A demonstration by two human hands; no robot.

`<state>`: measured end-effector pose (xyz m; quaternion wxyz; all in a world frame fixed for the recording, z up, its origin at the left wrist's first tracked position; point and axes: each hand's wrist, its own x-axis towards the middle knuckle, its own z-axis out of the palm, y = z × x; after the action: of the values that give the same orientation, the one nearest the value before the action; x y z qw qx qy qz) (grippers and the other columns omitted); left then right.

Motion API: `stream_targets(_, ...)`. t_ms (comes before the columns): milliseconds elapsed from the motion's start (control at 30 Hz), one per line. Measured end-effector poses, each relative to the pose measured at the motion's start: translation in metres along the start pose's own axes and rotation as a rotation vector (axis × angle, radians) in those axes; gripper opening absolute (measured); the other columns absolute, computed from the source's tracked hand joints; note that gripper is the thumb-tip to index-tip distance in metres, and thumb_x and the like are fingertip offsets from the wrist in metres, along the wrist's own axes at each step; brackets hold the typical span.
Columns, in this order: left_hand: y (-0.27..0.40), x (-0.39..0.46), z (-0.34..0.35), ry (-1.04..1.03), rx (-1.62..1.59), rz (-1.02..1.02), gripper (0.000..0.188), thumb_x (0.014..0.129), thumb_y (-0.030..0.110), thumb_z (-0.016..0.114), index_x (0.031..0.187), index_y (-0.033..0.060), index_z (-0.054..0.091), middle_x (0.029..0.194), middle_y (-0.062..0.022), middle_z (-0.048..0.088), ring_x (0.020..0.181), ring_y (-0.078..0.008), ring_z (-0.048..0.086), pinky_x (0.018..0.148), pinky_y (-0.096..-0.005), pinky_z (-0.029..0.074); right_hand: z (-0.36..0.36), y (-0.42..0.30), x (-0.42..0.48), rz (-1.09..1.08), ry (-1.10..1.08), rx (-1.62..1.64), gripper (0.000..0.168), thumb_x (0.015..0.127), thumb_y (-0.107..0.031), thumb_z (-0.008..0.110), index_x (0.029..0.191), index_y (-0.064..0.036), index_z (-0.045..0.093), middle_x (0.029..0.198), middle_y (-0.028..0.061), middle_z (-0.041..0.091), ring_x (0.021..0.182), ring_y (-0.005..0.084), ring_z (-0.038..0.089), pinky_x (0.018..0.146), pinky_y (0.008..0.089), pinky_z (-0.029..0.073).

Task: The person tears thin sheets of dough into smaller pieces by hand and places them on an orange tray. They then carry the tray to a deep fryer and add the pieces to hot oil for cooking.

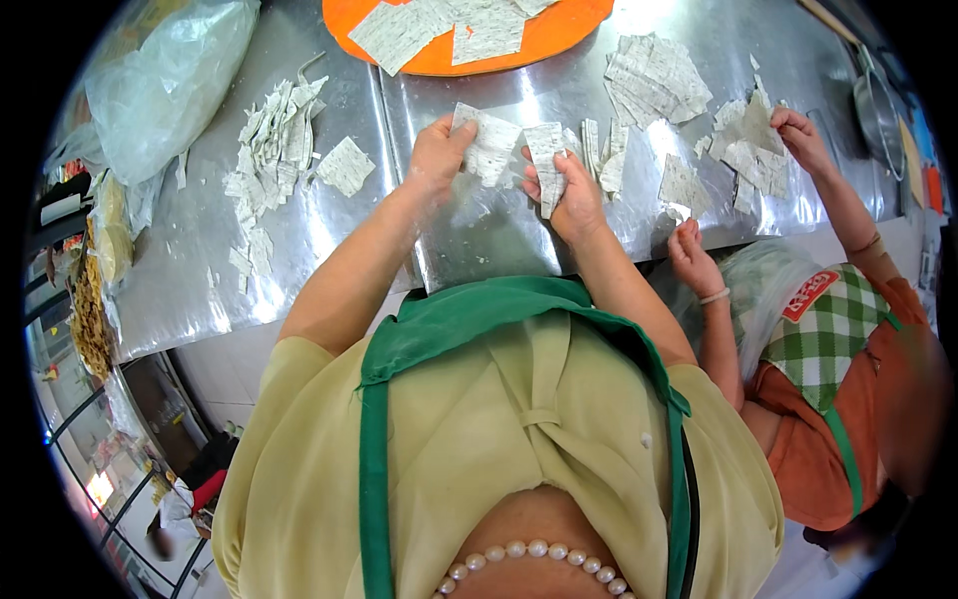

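Observation:
My left hand (pixel 438 157) pinches a thin, roughly square, speckled grey-white dough-like sheet (pixel 490 146) between thumb and fingers. A narrower strip (pixel 546 161) of the same material is gripped upright in my right hand (pixel 576 195), close beside the sheet. Just right of that hand, several narrow strips (pixel 614 161) lie on the steel table (pixel 479 239). To the left of my hands is a loose heap of torn strips (pixel 277 142), with a single square piece (pixel 346 166) near it. Ahead, an orange round board (pixel 419 66) carries several larger sheets (pixel 490 37).
A fanned stack of sheets (pixel 658 78) lies at the back right. On the right, a co-worker's hands (pixel 804 138) are over another pile of pieces (pixel 756 157). A clear plastic bag (pixel 172 90) sits at the left, and a metal strainer (pixel 877 112) at the far right.

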<state>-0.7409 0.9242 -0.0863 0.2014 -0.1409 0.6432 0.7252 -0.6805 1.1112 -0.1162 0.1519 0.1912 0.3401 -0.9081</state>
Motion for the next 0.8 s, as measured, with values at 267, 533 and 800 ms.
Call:
stream_targets(267, 0.101, 0.055, -0.019, 0.156, 0.126, 0.376, 0.031, 0.085, 0.019, 0.059, 0.109, 0.0005, 0.058, 0.092, -0.0059, 0.063, 0.077, -0.0127, 0.058, 0.069, -0.0279, 0.046, -0.012, -0.019, -0.011, 0.04, -0.029, 0.07, 0.034, 0.093, -0.018, 0.035, 0.124, -0.006, 0.042, 0.117, 0.0143, 0.055, 0.09, 0.0198, 0.059, 0.077, 0.0343, 0.05)
stream_targets(533, 0.07, -0.007, 0.021, -0.078, 0.66, 0.485, 0.043, 0.079, 0.021, 0.065, 0.113, -0.0031, 0.056, 0.101, -0.0109, 0.063, 0.089, -0.0169, 0.06, 0.081, -0.0299, 0.046, 0.017, -0.025, -0.028, -0.032, -0.01, 0.162, 0.034, 0.092, -0.011, 0.036, 0.124, -0.003, 0.041, 0.121, 0.0136, 0.051, 0.104, 0.0223, 0.054, 0.084, 0.0358, 0.046)
stream_targets(800, 0.017, -0.032, 0.062, -0.338, 0.098, 0.1, 0.025, 0.084, 0.009, 0.057, 0.108, 0.0005, 0.059, 0.089, -0.003, 0.061, 0.074, -0.0095, 0.056, 0.068, -0.0249, 0.046, 0.014, -0.027, -0.021, -0.037, -0.178, 0.259, 0.028, 0.094, -0.015, 0.039, 0.121, -0.009, 0.04, 0.112, 0.0081, 0.054, 0.099, 0.0209, 0.055, 0.081, 0.0388, 0.047)
